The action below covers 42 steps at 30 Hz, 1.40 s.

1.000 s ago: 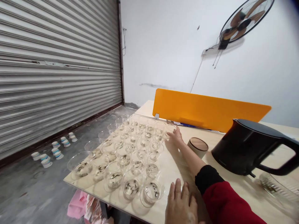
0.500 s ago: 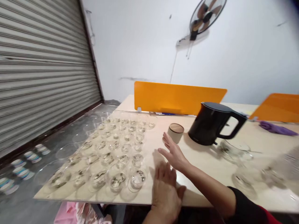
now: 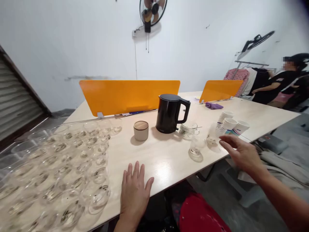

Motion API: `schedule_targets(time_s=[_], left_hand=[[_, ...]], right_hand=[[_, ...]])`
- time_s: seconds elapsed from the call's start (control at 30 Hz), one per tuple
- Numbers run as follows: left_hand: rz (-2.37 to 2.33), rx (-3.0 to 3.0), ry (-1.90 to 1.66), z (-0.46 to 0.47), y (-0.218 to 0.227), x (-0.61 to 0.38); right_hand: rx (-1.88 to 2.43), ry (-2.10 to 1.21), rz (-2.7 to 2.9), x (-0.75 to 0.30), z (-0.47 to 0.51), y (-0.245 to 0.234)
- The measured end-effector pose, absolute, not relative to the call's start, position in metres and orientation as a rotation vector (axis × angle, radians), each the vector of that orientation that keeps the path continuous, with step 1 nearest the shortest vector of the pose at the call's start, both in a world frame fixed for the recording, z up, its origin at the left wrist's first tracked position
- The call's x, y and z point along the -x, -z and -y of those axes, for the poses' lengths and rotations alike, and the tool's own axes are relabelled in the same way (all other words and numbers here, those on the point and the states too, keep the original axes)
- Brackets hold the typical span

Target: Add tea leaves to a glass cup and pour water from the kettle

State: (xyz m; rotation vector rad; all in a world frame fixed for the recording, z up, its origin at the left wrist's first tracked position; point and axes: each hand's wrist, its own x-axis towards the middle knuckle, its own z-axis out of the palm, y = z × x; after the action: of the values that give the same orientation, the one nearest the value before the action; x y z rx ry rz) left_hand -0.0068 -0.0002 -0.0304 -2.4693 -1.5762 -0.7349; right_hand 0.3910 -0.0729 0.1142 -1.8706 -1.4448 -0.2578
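Note:
My left hand (image 3: 135, 190) lies palm down near the table's front edge, fingers spread, holding nothing. Many clear plastic cups (image 3: 100, 196) with dark leaves in their bottoms stand in rows to its left. Over the front edge on the right hovers my right hand (image 3: 243, 154), its thumb and fingers apart with nothing visible between them. Its fingertips are close to a group of clear cups (image 3: 213, 135); whether they touch cannot be made out. A clear cup (image 3: 196, 151) with leaf bits in its base stands left of that group.
A black electric kettle (image 3: 167, 114) stands mid-table beside a lidded beige canister (image 3: 141, 131). A ribbed glass bowl (image 3: 188, 129) has a thin utensil in it. Paper cup stacks (image 3: 229, 125), a purple cloth (image 3: 213, 105) and orange dividers (image 3: 127, 96) stand beyond. Another person (image 3: 277, 83) is at far right.
The view has swung right. My right hand has moved away from my left, over to the cups on the right. My left hand stays on the table, fingers now spread.

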Motion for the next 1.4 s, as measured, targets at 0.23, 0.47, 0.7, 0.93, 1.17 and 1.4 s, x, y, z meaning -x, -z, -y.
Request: schedule_targets(time_s=[0.23,0.47,0.7,0.93,1.17,1.4], left_hand=[[1.507,2.449,0.719,-0.001,0.036,0.009],[1.491,2.442,0.703,-0.001,0.038,0.012],[1.483,2.447,0.717,-0.001,0.038,0.012],[1.501,2.449,0.719,-0.001,0.036,0.011],[1.541,2.449,0.722,0.001,0.033,0.009],[1.543,2.440,0.711,0.000,0.034,0.008]], right_hand=[[1.727,0.409,1.961,-0.392,0.044,-0.079],[1.773,0.472,2.179,-0.396,0.024,-0.071],[1.781,0.423,2.102,-0.400,0.021,-0.072],[1.854,0.249,1.955,-0.402,0.021,-0.075],[1.735,0.111,2.037,-0.403,0.024,-0.079],[1.650,0.177,1.865,-0.398,0.024,-0.083]])
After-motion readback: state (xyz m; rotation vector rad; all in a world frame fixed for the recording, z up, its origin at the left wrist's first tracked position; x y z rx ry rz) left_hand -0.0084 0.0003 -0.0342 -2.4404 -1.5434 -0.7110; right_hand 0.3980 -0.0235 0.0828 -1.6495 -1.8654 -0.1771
